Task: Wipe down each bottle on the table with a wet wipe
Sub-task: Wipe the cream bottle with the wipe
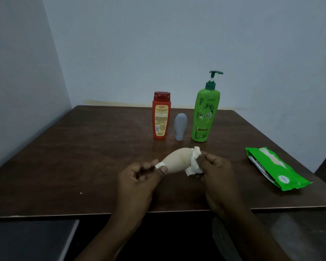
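While the left hand (137,178) pinches the white cap end of a cream bottle (177,161) between thumb and fingers, the right hand (216,172) grips a white wipe (194,163) bunched round the bottle's wide end. Both hands are clamped, one at each end, close together but not touching. The bottle is held sideways, cap toward the left, over the near-middle of the brown table (83,157); cannot tell if it touches the top. The wipe is crumpled and covers the bottle's base, one corner sticking up.

Right of the hands, well apart, a green pack of wipes (277,172) lies flat near the table's right edge, pale flap on top.

Farther back, three bottles stand upright in a row, close but apart. An orange bottle (161,117) with a red cap is on the left. A small grey bottle (180,127) stands on its cap in the middle. A tall green pump bottle (205,113) is on the right, nozzle pointing right.

Behind the table is a plain pale wall (177,44), meeting a side wall at the left corner.
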The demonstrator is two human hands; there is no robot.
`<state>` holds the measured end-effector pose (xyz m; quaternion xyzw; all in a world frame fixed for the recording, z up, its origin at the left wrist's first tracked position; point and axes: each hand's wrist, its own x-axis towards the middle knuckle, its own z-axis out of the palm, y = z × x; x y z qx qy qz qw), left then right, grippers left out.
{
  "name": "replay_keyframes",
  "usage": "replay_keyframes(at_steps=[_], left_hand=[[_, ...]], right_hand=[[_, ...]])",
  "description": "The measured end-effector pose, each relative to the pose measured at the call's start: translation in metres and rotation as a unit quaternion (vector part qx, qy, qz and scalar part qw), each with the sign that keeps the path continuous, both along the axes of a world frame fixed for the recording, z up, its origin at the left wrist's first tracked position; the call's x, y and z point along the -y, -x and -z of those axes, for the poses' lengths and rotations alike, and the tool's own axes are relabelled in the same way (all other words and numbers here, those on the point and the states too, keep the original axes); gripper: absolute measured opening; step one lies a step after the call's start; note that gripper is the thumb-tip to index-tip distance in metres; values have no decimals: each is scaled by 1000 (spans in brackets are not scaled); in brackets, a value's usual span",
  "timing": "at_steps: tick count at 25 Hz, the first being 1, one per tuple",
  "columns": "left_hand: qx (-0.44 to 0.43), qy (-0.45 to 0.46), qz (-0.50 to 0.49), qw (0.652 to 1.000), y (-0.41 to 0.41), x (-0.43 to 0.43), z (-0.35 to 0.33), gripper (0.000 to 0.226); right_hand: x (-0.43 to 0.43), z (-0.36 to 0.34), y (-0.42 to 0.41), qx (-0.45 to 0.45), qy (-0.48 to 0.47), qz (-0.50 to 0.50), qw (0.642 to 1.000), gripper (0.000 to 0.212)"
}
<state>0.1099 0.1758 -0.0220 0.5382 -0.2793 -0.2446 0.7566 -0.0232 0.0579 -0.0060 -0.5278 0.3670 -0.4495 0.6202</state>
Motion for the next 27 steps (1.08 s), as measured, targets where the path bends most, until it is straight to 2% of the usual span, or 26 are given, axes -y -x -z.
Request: replay_keyframes(at_steps=[2,5,7,9,11,13,14,16,17,18,19,21,22,23,25,27], left_hand=[[-30,15,-5,999,14,2,0,14],[-68,38,-3,997,31,5,0,18],[-101,48,4,994,33,5,3,29],[-133,42,21,990,31,2,6,42],[-167,53,44,984,30,-2,6,50],[-171,54,77,981,30,-4,4,50],[-156,44,94,982,32,-5,1,46],[-126,38,120,984,36,-7,-4,37],[-121,38,127,984,36,-7,-6,34],[-120,33,130,984,35,-7,-7,34],[-126,25,131,983,34,-8,-7,33],[-151,15,126,980,31,-8,-5,34],[-164,17,124,978,30,-8,-5,35],[-178,23,126,976,28,-8,-6,36],[-210,38,145,966,26,-8,-9,37],[-240,46,182,952,27,-8,-15,39]], right_hand=[[-13,-5,-8,44,-33,28,998,19],[-40,-10,-14,42,-18,-19,999,19],[-42,-13,-4,-19,66,-72,995,18],[-30,-25,13,-91,170,-130,973,16],[-16,-35,29,-119,277,-62,951,18],[-9,-38,32,-154,411,76,895,24],[-11,-35,27,-183,480,91,853,30],[-15,-17,17,-220,604,15,765,43],[-17,-11,15,-224,636,-26,738,45],[-20,-8,14,-216,639,-62,736,43],[-24,-12,17,-195,607,-93,765,37],[-31,-27,26,-112,452,-166,870,25],[-29,-33,29,-56,377,-148,913,20],[-22,-37,31,-20,342,-80,936,17],[-12,-37,28,-16,322,51,945,20],[-14,-31,18,-26,334,64,940,27]])
